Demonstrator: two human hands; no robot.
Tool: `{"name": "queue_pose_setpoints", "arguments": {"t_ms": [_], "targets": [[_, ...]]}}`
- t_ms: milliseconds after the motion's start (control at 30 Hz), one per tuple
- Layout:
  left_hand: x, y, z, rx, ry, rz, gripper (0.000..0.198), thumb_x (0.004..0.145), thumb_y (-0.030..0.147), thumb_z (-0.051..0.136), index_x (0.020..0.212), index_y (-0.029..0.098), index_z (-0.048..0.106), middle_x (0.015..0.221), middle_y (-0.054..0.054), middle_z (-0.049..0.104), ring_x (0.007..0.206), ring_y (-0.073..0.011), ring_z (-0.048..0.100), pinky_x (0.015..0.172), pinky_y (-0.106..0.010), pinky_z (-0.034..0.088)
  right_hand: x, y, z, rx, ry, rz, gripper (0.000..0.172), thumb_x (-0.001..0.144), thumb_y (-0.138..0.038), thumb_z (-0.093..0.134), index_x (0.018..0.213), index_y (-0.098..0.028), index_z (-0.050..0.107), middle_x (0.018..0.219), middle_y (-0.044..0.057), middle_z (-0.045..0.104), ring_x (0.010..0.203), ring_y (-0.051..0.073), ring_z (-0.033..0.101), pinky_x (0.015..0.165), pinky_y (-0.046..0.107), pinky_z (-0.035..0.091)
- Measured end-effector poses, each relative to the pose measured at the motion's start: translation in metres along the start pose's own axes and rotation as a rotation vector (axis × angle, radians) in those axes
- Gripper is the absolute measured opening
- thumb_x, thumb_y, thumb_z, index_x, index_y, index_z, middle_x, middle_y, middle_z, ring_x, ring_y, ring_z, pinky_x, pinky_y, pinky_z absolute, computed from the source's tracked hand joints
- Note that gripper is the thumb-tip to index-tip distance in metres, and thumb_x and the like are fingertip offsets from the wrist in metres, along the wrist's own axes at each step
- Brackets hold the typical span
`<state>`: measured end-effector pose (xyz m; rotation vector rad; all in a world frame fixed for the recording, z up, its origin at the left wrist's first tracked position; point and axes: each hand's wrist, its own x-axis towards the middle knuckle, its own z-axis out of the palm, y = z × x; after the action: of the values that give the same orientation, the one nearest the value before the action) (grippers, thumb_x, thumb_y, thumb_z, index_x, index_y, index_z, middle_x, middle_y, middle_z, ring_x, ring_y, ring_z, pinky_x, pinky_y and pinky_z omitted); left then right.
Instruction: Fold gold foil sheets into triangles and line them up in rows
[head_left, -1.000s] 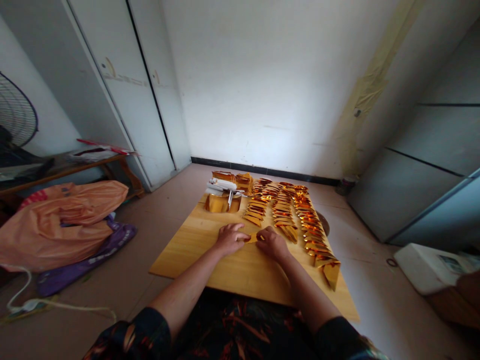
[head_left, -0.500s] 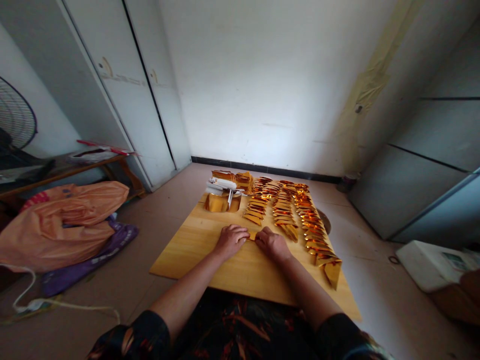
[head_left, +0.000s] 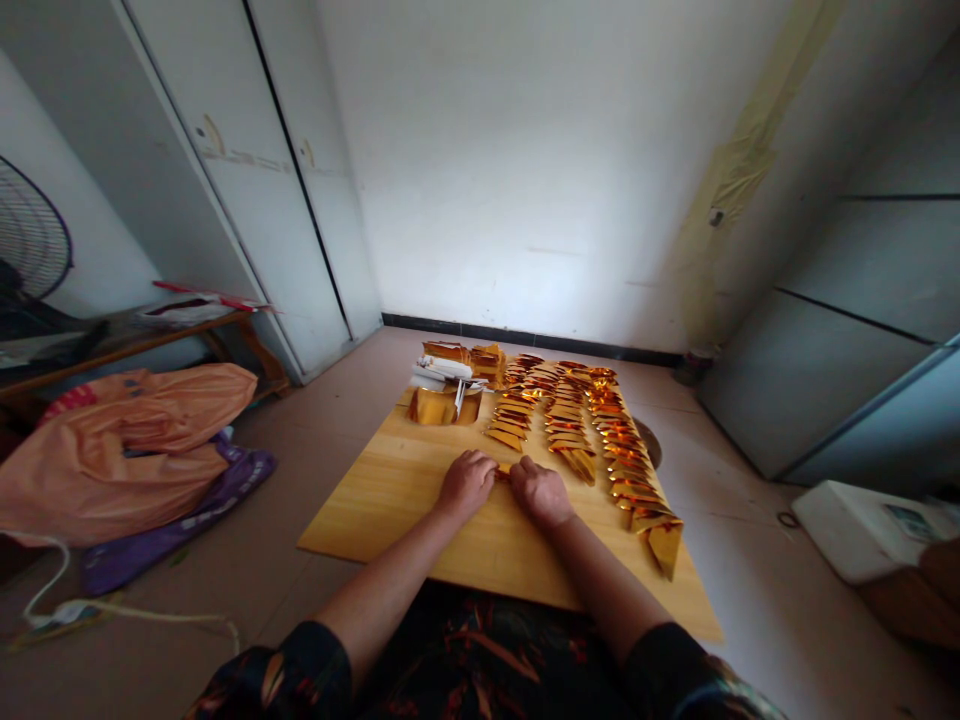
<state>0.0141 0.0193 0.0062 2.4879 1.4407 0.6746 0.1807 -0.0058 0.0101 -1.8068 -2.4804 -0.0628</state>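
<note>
Closer together than 1 second ago, the left hand (head_left: 466, 484) and right hand (head_left: 541, 490) now leave less of the gold foil (head_left: 504, 468) showing between them, and the right turns its back more to view. Nearest are the dark patterned sleeves (head_left: 307, 655), with both forearms (head_left: 397, 575) reaching over the board (head_left: 360, 500). Each hand is curled nearly closed, fingers bent down and gripping 1 end of the foil; the fingertips are partly hidden. The foil is low over the board, between the hands; whether it touches the surface I cannot tell. Beyond the right hand, 3 rows of folded pieces (head_left: 568, 425) run toward the far edge, overlapping, the right row reaching nearest. Beyond the left hand lie gold sheets (head_left: 431, 407), with a white bundle (head_left: 444, 368) behind them and gold stacks (head_left: 489, 367) near the far edge. On the floor at left, an orange bag (head_left: 112, 440) lies partly over a purple bag (head_left: 176, 525); at right sits a white box (head_left: 862, 530). Farther off are a bench (head_left: 259, 350), a cupboard (head_left: 247, 190) and the wall (head_left: 525, 180).
</note>
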Motion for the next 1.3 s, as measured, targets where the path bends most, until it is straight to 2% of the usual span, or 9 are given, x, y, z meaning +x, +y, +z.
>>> {"name": "queue_pose_setpoints", "arguments": {"t_ms": [133, 367, 833, 1100, 1300], "targets": [[0.002, 0.010, 0.001, 0.039, 0.009, -0.143, 0.016, 0.084, 0.019, 0.052, 0.091, 0.021, 0.067, 0.093, -0.004, 0.067, 0.093, -0.0180, 0.058, 0.082, -0.028, 0.043, 0.003, -0.001, 0.003, -0.026, 0.049, -0.011, 0.027, 0.095, -0.022, 0.036, 0.095, -0.017, 0.063, 0.092, 0.010, 0.064, 0.076, 0.015, 0.062, 0.057, 0.022, 0.036], [0.006, 0.014, 0.007, 0.037, -0.025, -0.250, 0.016, 0.081, 0.019, 0.057, 0.093, 0.025, 0.066, 0.093, -0.001, 0.069, 0.090, -0.0171, 0.061, 0.078, -0.028, 0.040, 0.003, -0.001, 0.008, -0.070, 0.152, -0.024, 0.021, 0.091, -0.019, 0.042, 0.088, -0.018, 0.063, 0.086, 0.007, 0.064, 0.072, 0.015, 0.060, 0.058, 0.024, 0.033], [0.005, 0.011, 0.007, -0.011, -0.034, -0.221, 0.025, 0.080, 0.013, 0.055, 0.099, 0.026, 0.064, 0.098, 0.001, 0.070, 0.097, -0.0174, 0.061, 0.082, -0.029, 0.038, 0.003, 0.002, 0.015, -0.105, 0.259, 0.000, 0.020, 0.090, -0.014, 0.043, 0.082, -0.018, 0.061, 0.076, 0.004, 0.062, 0.064, 0.012, 0.054, 0.057, 0.025, 0.028], [0.003, 0.012, 0.007, 0.034, -0.006, -0.203, 0.018, 0.081, 0.022, 0.056, 0.096, 0.026, 0.064, 0.092, 0.000, 0.070, 0.090, -0.0176, 0.061, 0.076, -0.029, 0.036, 0.001, 0.000, 0.010, -0.071, 0.297, 0.035, 0.016, 0.087, -0.021, 0.048, 0.079, -0.018, 0.062, 0.077, 0.003, 0.063, 0.064, 0.012, 0.056, 0.056, 0.025, 0.027], [0.002, 0.013, 0.008, 0.078, 0.001, -0.201, 0.015, 0.082, 0.026, 0.056, 0.096, 0.026, 0.063, 0.091, -0.001, 0.069, 0.090, -0.0184, 0.060, 0.076, -0.029, 0.037, 0.000, 0.000, 0.009, -0.051, 0.278, 0.035, 0.016, 0.086, -0.023, 0.049, 0.081, -0.019, 0.063, 0.079, 0.004, 0.064, 0.068, 0.013, 0.057, 0.057, 0.025, 0.028]]}}
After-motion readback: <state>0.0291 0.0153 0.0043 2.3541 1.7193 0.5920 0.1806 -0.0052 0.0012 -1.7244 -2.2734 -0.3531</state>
